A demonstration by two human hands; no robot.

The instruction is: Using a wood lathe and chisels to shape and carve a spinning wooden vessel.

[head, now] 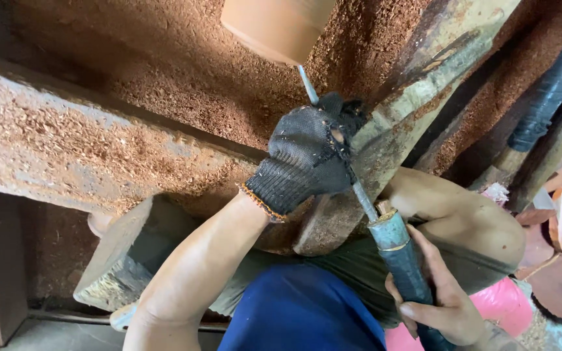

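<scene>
A: What is my left hand [307,159] doing?

B: I see it in a black knit glove, near the middle. It is curled down tight over a thin metal rod [307,84]. The rod is part of a long tool. The gloved hand rests on a slanted wooden beam [417,97] that runs up toward 1 o'clock.

A: And my right hand [440,302]?

B: It is bare, down at 5 o'clock. Its fingers [424,311] are wrapped snug around the tool's dark handle [404,266]. I see no gap between the fingers and the handle.

A: Where does the tool go?

B: It runs from the handle at 5 o'clock up to 12 o'clock. Its shiny tip touches the bottom edge of a round piece of light brown wood [278,26] at the top.

A: What else is around?

B: Reddish sawdust [183,71] lies thick over everything from 9 to 12 o'clock. A big dusty plank [79,149] crosses at 9 o'clock. Blue cloth [300,312] is at 6 o'clock, and something pink [505,305] lies at 4 o'clock, just beside the right hand
</scene>
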